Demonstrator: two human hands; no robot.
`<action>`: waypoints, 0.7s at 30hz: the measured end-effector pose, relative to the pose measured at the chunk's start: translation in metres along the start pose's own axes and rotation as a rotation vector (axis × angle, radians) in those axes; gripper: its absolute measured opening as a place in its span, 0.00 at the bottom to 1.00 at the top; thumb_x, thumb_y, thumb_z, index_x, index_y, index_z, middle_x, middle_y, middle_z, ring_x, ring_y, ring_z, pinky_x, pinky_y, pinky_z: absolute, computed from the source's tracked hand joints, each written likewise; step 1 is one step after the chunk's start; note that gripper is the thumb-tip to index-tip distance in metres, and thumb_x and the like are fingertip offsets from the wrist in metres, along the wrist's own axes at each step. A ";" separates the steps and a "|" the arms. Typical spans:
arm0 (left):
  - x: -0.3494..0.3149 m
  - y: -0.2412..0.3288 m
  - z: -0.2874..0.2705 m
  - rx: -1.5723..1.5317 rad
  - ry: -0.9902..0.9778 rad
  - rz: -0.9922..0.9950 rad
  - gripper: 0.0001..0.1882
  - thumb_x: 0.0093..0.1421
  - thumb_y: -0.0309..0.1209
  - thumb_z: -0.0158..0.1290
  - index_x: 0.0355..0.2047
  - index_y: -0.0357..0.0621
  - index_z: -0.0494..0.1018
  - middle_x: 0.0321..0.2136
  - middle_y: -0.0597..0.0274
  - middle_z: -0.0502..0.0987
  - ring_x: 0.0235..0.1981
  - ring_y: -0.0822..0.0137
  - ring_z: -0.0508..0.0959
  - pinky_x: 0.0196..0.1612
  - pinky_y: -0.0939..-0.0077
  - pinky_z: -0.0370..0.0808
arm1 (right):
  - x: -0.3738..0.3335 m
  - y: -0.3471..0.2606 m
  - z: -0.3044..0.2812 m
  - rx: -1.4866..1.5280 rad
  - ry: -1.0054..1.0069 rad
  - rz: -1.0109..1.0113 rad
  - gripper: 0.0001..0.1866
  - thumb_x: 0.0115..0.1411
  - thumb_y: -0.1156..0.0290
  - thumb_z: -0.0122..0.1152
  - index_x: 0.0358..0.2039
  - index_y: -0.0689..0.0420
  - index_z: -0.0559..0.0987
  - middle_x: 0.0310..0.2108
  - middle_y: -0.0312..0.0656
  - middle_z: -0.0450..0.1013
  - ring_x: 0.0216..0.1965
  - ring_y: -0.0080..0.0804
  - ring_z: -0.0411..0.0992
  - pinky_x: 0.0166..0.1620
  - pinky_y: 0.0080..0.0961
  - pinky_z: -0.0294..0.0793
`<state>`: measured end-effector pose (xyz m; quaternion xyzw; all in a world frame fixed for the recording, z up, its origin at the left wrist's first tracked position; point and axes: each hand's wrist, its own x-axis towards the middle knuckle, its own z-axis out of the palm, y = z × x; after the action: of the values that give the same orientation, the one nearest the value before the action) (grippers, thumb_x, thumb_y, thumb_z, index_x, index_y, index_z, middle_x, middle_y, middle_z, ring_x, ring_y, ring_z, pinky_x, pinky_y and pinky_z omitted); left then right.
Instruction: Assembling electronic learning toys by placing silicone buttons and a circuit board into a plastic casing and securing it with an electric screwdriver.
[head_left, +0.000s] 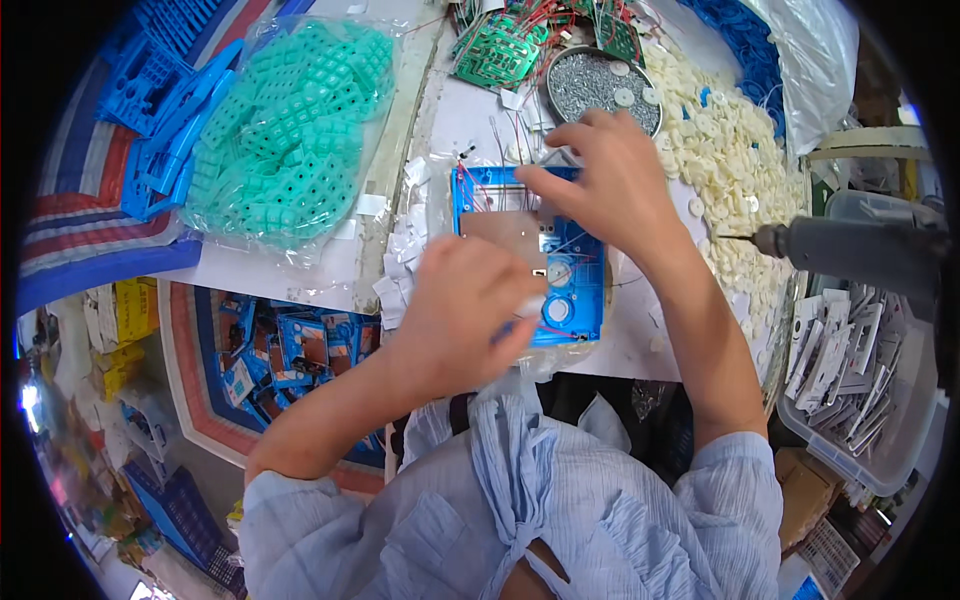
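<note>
A blue plastic casing lies open in front of me, with a brown circuit board and thin red and white wires in it. My left hand hovers over its lower left part, fingers curled in and slightly blurred. Something small and whitish shows at those fingertips, too unclear to name. Over the casing's upper right edge reaches my right hand, thumb and fingers apart, near the wires. Whatever lies under its palm is hidden.
A bag of turquoise keypads lies left. Behind stand green circuit boards and a bowl of screws. Cream discs spread right, beside an electric screwdriver and a bin of white parts. White paper pieces lie left of the casing.
</note>
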<state>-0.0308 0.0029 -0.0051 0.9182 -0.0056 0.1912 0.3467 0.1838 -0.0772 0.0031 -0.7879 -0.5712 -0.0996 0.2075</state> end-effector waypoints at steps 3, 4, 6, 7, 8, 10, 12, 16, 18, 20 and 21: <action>0.008 -0.031 -0.010 0.198 0.161 -0.147 0.14 0.53 0.26 0.61 0.41 0.43 0.76 0.38 0.58 0.76 0.38 0.57 0.75 0.44 0.62 0.68 | 0.014 -0.002 0.016 0.351 -0.253 0.169 0.10 0.54 0.65 0.66 0.26 0.60 0.85 0.26 0.48 0.79 0.31 0.45 0.76 0.38 0.38 0.75; 0.013 -0.039 -0.012 0.160 0.204 -0.205 0.13 0.54 0.27 0.61 0.40 0.42 0.76 0.37 0.57 0.76 0.38 0.55 0.75 0.44 0.60 0.69 | 0.014 -0.005 0.014 0.428 -0.206 0.200 0.10 0.54 0.66 0.67 0.26 0.60 0.84 0.26 0.48 0.79 0.30 0.46 0.76 0.38 0.39 0.74; 0.018 -0.049 -0.019 0.087 0.288 -0.329 0.12 0.55 0.28 0.61 0.39 0.41 0.74 0.36 0.54 0.76 0.39 0.51 0.77 0.43 0.57 0.72 | 0.002 -0.021 0.003 0.592 -0.118 0.263 0.09 0.53 0.67 0.68 0.26 0.60 0.84 0.26 0.48 0.79 0.29 0.48 0.75 0.38 0.41 0.74; 0.022 -0.053 -0.019 0.084 0.331 -0.322 0.12 0.56 0.27 0.60 0.41 0.39 0.74 0.36 0.52 0.76 0.37 0.49 0.77 0.40 0.59 0.73 | -0.010 -0.022 0.000 0.562 -0.043 0.190 0.06 0.51 0.70 0.70 0.28 0.58 0.85 0.27 0.43 0.79 0.32 0.44 0.75 0.43 0.40 0.73; 0.024 -0.056 -0.019 0.078 0.338 -0.329 0.13 0.57 0.27 0.60 0.42 0.38 0.74 0.35 0.54 0.76 0.34 0.55 0.75 0.38 0.63 0.72 | -0.019 -0.030 -0.005 0.470 -0.043 0.093 0.06 0.50 0.71 0.70 0.29 0.57 0.85 0.28 0.41 0.78 0.34 0.42 0.74 0.44 0.39 0.72; 0.032 -0.058 -0.017 0.057 0.344 -0.330 0.14 0.58 0.26 0.60 0.44 0.37 0.74 0.34 0.58 0.75 0.29 0.67 0.72 0.34 0.72 0.70 | -0.037 -0.043 -0.018 0.276 -0.034 -0.090 0.07 0.49 0.72 0.70 0.31 0.56 0.85 0.29 0.37 0.77 0.37 0.38 0.73 0.48 0.38 0.71; 0.038 -0.059 -0.015 0.001 0.316 -0.401 0.13 0.58 0.26 0.60 0.44 0.37 0.75 0.34 0.59 0.75 0.27 0.69 0.71 0.32 0.74 0.69 | -0.055 -0.052 -0.014 0.266 -0.049 -0.093 0.10 0.49 0.71 0.70 0.33 0.56 0.85 0.32 0.36 0.76 0.40 0.38 0.71 0.50 0.39 0.69; 0.042 -0.063 -0.016 -0.115 0.245 -0.474 0.12 0.58 0.26 0.61 0.42 0.37 0.78 0.35 0.63 0.77 0.26 0.72 0.71 0.30 0.77 0.68 | -0.066 -0.054 -0.003 0.334 -0.059 -0.018 0.12 0.48 0.71 0.70 0.36 0.57 0.85 0.36 0.37 0.75 0.43 0.40 0.70 0.51 0.41 0.68; 0.044 -0.064 -0.015 -0.104 0.266 -0.428 0.10 0.58 0.26 0.61 0.41 0.38 0.79 0.36 0.63 0.77 0.27 0.72 0.72 0.30 0.77 0.68 | -0.066 -0.055 -0.006 0.278 -0.082 -0.050 0.14 0.48 0.71 0.70 0.37 0.58 0.85 0.38 0.38 0.75 0.44 0.41 0.70 0.52 0.41 0.68; 0.045 -0.063 -0.016 -0.085 0.284 -0.394 0.09 0.59 0.26 0.60 0.40 0.39 0.80 0.36 0.63 0.77 0.28 0.73 0.73 0.30 0.78 0.69 | -0.064 -0.056 -0.012 0.243 -0.120 -0.081 0.15 0.47 0.71 0.70 0.38 0.59 0.85 0.40 0.39 0.75 0.45 0.42 0.70 0.53 0.42 0.68; 0.044 -0.063 -0.017 -0.076 0.287 -0.385 0.09 0.59 0.25 0.60 0.40 0.40 0.80 0.36 0.63 0.77 0.29 0.73 0.73 0.30 0.78 0.69 | -0.061 -0.055 -0.018 0.235 -0.150 -0.092 0.16 0.47 0.71 0.69 0.39 0.59 0.85 0.41 0.40 0.75 0.46 0.42 0.70 0.53 0.42 0.68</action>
<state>0.0134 0.0665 -0.0174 0.8522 0.2115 0.2499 0.4082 0.1130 -0.1232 0.0069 -0.7363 -0.6285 0.0177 0.2501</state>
